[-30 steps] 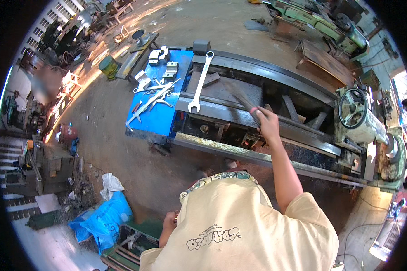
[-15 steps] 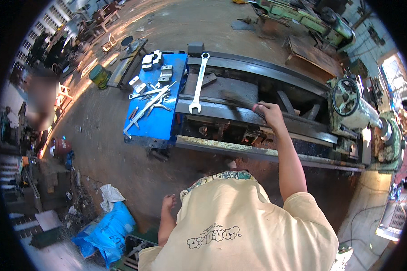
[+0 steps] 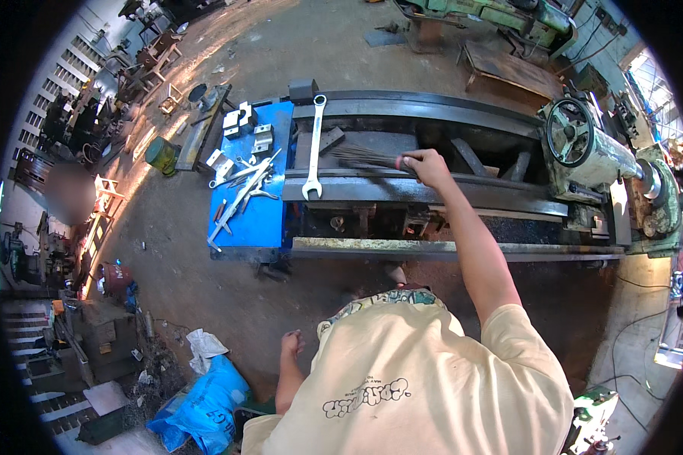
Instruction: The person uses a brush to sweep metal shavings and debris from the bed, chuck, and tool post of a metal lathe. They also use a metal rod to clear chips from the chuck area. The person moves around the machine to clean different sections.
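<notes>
My right hand (image 3: 426, 166) is closed around the red-banded handle end of a whisk broom (image 3: 368, 157). Its dark bristles point left across the lathe bed (image 3: 432, 190), over the gap between the rails. Down by my left side, away from the machine, my left hand (image 3: 293, 343) has its fingers curled, and nothing shows in it. A large combination wrench (image 3: 314, 148) lies across the rails, left of the bristles. Beside it a blue board (image 3: 263, 234) carries a vernier caliper (image 3: 244, 199), smaller tools and several metal blocks (image 3: 262, 139).
A tailstock handwheel (image 3: 571, 133) stands at the bed's right end. To the far left are a bench (image 3: 203, 129) and a green bucket (image 3: 162, 155). A blue sack (image 3: 205, 409) lies on the floor at lower left. Another person, blurred, is at far left.
My right hand has swept the broom leftward along the bed, and the bristles are now nearer the wrench. My left hand still hangs low. The whole view has shifted slightly.
</notes>
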`<state>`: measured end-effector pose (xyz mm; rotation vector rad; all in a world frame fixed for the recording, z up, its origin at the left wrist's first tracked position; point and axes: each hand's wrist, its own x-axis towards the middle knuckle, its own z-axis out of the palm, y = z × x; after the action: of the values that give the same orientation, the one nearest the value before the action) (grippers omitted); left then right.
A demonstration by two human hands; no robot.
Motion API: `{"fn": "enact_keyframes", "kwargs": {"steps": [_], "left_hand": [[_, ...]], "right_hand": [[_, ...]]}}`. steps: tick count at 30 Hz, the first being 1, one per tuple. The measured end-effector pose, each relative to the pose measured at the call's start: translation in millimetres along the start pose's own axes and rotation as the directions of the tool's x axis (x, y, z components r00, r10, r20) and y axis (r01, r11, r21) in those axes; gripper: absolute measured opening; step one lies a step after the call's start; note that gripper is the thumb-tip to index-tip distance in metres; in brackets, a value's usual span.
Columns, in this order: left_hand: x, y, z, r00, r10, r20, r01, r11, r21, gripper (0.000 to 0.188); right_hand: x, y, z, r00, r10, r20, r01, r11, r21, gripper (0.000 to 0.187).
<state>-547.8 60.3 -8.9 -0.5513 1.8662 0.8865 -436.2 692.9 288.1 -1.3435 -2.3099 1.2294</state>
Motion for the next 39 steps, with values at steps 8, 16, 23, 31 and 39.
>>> {"fn": "enact_keyframes", "kwargs": {"steps": [8,16,23,31,39], "left_hand": [[-19.7,-15.7,20.4,0.998,0.020,-0.057,-0.026,0.992,-0.123,0.031],[-55.8,-18.6,38.6,0.979,0.091,-0.180,-0.022,0.935,0.354,0.031],[-91.7,242.2,127.9,0.191,0.915,-0.355,-0.789,0.358,0.499,0.019],[-108.9,513.5,260.4,0.239,0.969,-0.069,-0.537,0.191,0.822,0.047],[-69.7,544.8,239.3,0.441,0.892,0.099,-0.619,0.222,0.753,0.037]], "right_hand": [[-1.5,-31.2,3.2,0.892,-0.184,-0.412,0.195,0.981,-0.014,0.028],[28.6,-46.6,28.2,0.922,-0.022,-0.386,0.023,1.000,-0.004,0.028],[-38.7,58.0,-30.0,0.887,0.292,-0.357,0.213,0.427,0.879,0.035],[-88.8,70.3,7.5,0.973,0.200,0.115,-0.120,0.015,0.993,0.034],[-72.2,14.6,18.6,0.999,0.029,0.021,-0.031,0.384,0.923,0.039]]}}
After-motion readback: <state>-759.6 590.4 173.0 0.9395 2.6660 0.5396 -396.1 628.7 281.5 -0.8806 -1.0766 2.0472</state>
